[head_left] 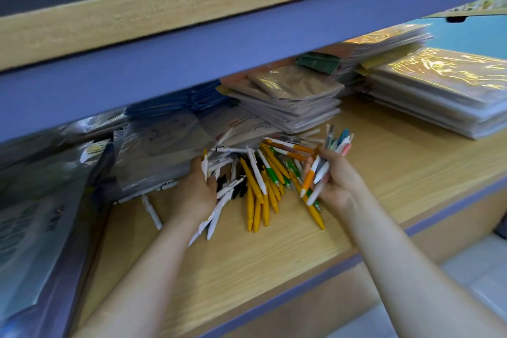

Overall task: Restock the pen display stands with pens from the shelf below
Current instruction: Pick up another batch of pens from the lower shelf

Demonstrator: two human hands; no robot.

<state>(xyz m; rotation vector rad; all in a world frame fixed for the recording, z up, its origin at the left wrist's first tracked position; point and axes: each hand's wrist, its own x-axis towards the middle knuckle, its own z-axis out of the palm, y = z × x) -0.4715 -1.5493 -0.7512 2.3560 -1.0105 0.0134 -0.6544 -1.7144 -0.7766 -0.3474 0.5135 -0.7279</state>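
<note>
The person leans into the lower wooden shelf (247,255), both bare arms stretched in. The right hand (340,181) is clenched round a mixed bundle of plastic pens (338,141). White, orange, blue and pink barrels fan out above its fingers, and more white and orange ends stick out beneath them.

Just to the inside of those fingers, between the two hands, lies the loose pile of yellow, white, green and black pens (260,181). It is heaped crosswise on the shelf, and a few long yellow ones trail toward the front edge. The outermost pens of the pile touch both hands.

The left hand (196,189) sits at the pile's other side with its fingers curled. A white plastic pen with a yellow tip (204,166) stands upright between thumb and fingers, apparently pinched there, though the blur makes the grip hard to read. More white pens (216,212) splay out under that hand toward the wrist.

Beyond the left fingers are slumped clear-plastic-wrapped packets (159,151). Beyond the right fingers rises a stack of brown wrapped notebooks (293,101). A wider stack of shiny wrapped pads (439,90) lies well off to that hand's outer side. A blue-edged shelf board (192,57) hangs over all of it.
</note>
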